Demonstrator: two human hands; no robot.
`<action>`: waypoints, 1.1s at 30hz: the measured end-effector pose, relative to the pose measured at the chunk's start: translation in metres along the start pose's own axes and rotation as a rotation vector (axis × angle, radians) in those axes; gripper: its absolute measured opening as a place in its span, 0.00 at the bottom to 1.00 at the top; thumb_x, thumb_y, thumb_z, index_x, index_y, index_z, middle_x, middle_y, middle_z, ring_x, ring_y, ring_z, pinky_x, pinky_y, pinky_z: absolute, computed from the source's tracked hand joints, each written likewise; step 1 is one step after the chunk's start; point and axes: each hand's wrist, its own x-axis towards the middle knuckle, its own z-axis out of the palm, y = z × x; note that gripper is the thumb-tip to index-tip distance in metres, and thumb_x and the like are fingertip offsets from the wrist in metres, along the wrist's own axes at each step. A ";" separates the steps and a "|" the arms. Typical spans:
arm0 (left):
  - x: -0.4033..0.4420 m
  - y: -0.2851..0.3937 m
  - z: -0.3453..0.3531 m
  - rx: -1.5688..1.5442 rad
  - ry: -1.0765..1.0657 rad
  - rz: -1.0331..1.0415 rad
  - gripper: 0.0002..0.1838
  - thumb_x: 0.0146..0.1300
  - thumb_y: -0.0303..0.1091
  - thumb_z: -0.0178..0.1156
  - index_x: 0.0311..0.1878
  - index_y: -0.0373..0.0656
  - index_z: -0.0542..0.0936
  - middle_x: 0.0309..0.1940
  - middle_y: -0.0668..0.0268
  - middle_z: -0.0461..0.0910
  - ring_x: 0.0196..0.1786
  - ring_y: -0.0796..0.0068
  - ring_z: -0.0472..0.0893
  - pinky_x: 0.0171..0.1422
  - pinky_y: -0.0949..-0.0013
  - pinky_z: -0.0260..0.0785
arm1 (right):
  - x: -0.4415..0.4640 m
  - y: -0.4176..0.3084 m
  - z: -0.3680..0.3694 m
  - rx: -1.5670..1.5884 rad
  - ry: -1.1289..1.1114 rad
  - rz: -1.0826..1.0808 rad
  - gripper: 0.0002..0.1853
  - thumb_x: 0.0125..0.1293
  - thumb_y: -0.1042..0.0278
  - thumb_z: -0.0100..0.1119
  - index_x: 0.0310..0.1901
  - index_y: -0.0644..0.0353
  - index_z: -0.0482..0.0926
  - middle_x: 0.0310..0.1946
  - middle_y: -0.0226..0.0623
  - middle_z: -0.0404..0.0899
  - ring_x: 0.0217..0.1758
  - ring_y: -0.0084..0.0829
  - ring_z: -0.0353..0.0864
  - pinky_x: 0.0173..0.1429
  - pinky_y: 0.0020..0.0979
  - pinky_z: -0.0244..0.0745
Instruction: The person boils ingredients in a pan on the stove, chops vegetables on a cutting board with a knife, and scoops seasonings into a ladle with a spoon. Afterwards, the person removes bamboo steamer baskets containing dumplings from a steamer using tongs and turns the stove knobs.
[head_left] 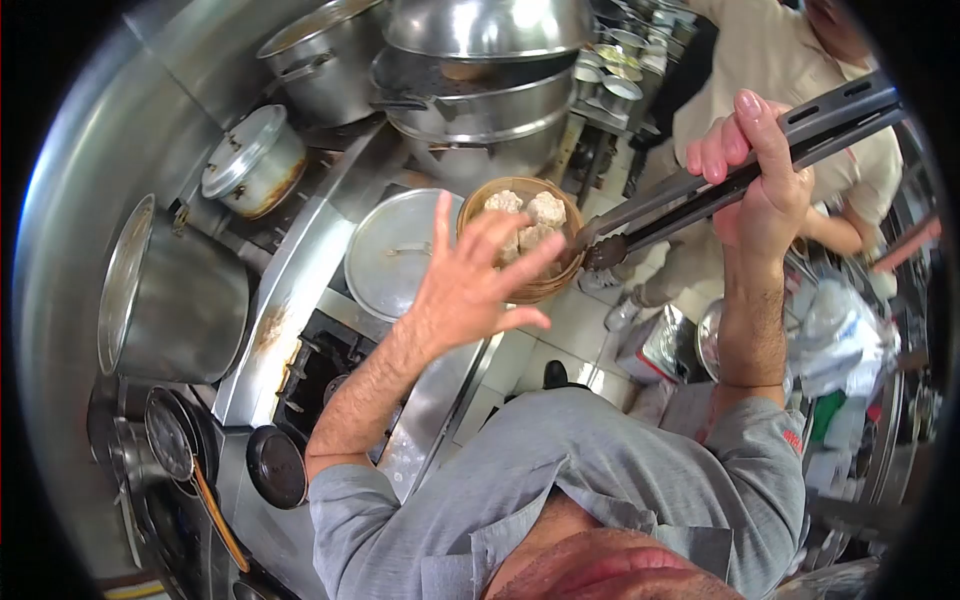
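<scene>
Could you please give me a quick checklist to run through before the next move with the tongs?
1. Right hand grip on the tongs: ok, fingers and thumb around them.
2. Bamboo basket uncovered: ok, pale dumplings show inside.
3. Left hand clear of the dumplings: cannot tell; it overlaps them in view.
4. Tong tips off the basket: cannot tell; they appear beside its rim.
5. Basket firmly supported: cannot tell, underside hidden.

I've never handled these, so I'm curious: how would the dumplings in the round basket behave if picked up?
The dumplings have lumpy, wrinkled surfaces, so they probably feel soft and could tear if squeezed. Each looks small beside the left hand, so likely light. Their rounded sides might let one roll.
</scene>
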 end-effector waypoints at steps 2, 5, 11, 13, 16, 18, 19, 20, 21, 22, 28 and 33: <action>0.000 -0.002 0.004 -0.147 0.083 -0.005 0.41 0.49 0.56 0.64 0.66 0.59 0.61 0.55 0.63 0.63 0.58 0.61 0.67 0.69 0.34 0.37 | -0.018 -0.017 -0.008 -0.058 0.038 -0.021 0.11 0.59 0.69 0.60 0.22 0.63 0.71 0.15 0.30 0.65 0.14 0.24 0.66 0.25 0.30 0.67; -0.001 0.000 0.014 -0.317 0.169 -0.020 0.40 0.53 0.58 0.58 0.66 0.49 0.61 0.56 0.60 0.65 0.59 0.59 0.67 0.69 0.35 0.37 | -0.045 -0.042 -0.023 -0.071 0.061 -0.023 0.12 0.58 0.70 0.61 0.21 0.62 0.71 0.14 0.30 0.65 0.14 0.25 0.67 0.24 0.30 0.67; -0.007 0.058 0.030 -0.578 0.152 0.092 0.37 0.58 0.62 0.51 0.65 0.48 0.62 0.53 0.59 0.70 0.59 0.61 0.68 0.71 0.38 0.35 | -0.102 -0.093 -0.042 -0.155 0.158 -0.067 0.13 0.58 0.70 0.61 0.18 0.62 0.71 0.13 0.31 0.66 0.14 0.25 0.67 0.23 0.30 0.68; -0.015 0.084 0.025 -0.447 0.116 0.145 0.37 0.57 0.64 0.50 0.63 0.49 0.65 0.51 0.63 0.72 0.58 0.63 0.69 0.70 0.37 0.33 | -0.124 -0.111 -0.050 -0.164 0.173 -0.084 0.13 0.58 0.71 0.61 0.18 0.62 0.71 0.13 0.31 0.65 0.13 0.25 0.67 0.23 0.30 0.68; -0.033 0.135 0.021 -0.259 0.082 0.194 0.38 0.55 0.67 0.49 0.61 0.50 0.69 0.47 0.69 0.75 0.54 0.67 0.71 0.69 0.34 0.29 | -0.159 -0.143 -0.061 -0.179 0.226 -0.099 0.13 0.57 0.71 0.61 0.19 0.62 0.71 0.13 0.31 0.65 0.13 0.24 0.66 0.22 0.29 0.67; -0.050 0.171 0.026 -0.199 0.087 0.191 0.40 0.51 0.71 0.49 0.60 0.53 0.70 0.46 0.73 0.76 0.49 0.69 0.72 0.67 0.31 0.29 | -0.186 -0.163 -0.072 -0.182 0.268 -0.104 0.12 0.58 0.71 0.60 0.20 0.62 0.71 0.13 0.30 0.65 0.13 0.24 0.65 0.22 0.29 0.65; -0.055 0.186 0.025 -0.207 0.077 0.202 0.40 0.51 0.71 0.49 0.60 0.53 0.70 0.46 0.73 0.76 0.49 0.69 0.72 0.67 0.31 0.29 | -0.200 -0.171 -0.079 -0.184 0.284 -0.105 0.12 0.58 0.71 0.60 0.20 0.62 0.71 0.13 0.30 0.65 0.13 0.24 0.65 0.22 0.29 0.65; -0.062 0.201 0.025 -0.192 0.052 0.210 0.41 0.51 0.71 0.49 0.60 0.49 0.70 0.46 0.70 0.76 0.51 0.67 0.72 0.68 0.32 0.27 | -0.213 -0.177 -0.085 -0.201 0.273 -0.106 0.12 0.58 0.72 0.60 0.20 0.62 0.71 0.13 0.30 0.65 0.13 0.24 0.65 0.22 0.29 0.65; -0.067 0.217 0.025 -0.174 0.034 0.221 0.42 0.52 0.70 0.50 0.60 0.46 0.69 0.46 0.67 0.77 0.53 0.65 0.72 0.68 0.33 0.25 | -0.225 -0.186 -0.090 -0.217 0.257 -0.114 0.12 0.58 0.72 0.60 0.20 0.62 0.70 0.13 0.30 0.65 0.13 0.24 0.65 0.22 0.29 0.65; -0.073 0.230 0.027 -0.192 0.022 0.219 0.43 0.51 0.70 0.51 0.62 0.47 0.67 0.47 0.67 0.76 0.53 0.65 0.71 0.68 0.33 0.25 | -0.237 -0.195 -0.093 -0.215 0.262 -0.112 0.12 0.58 0.73 0.60 0.20 0.62 0.70 0.13 0.30 0.66 0.13 0.24 0.65 0.21 0.29 0.65; -0.087 0.289 0.032 -0.243 -0.020 0.223 0.41 0.51 0.68 0.52 0.63 0.52 0.67 0.46 0.73 0.76 0.52 0.69 0.71 0.68 0.31 0.28 | -0.289 -0.232 -0.110 -0.300 0.370 -0.107 0.12 0.60 0.72 0.58 0.20 0.60 0.69 0.14 0.29 0.65 0.13 0.24 0.66 0.22 0.29 0.65; -0.086 0.309 0.030 -0.303 -0.031 0.221 0.42 0.52 0.66 0.54 0.66 0.51 0.62 0.48 0.70 0.75 0.54 0.68 0.70 0.68 0.31 0.26 | -0.312 -0.252 -0.122 -0.346 0.481 -0.116 0.13 0.61 0.72 0.56 0.21 0.60 0.68 0.14 0.30 0.64 0.14 0.24 0.65 0.23 0.31 0.66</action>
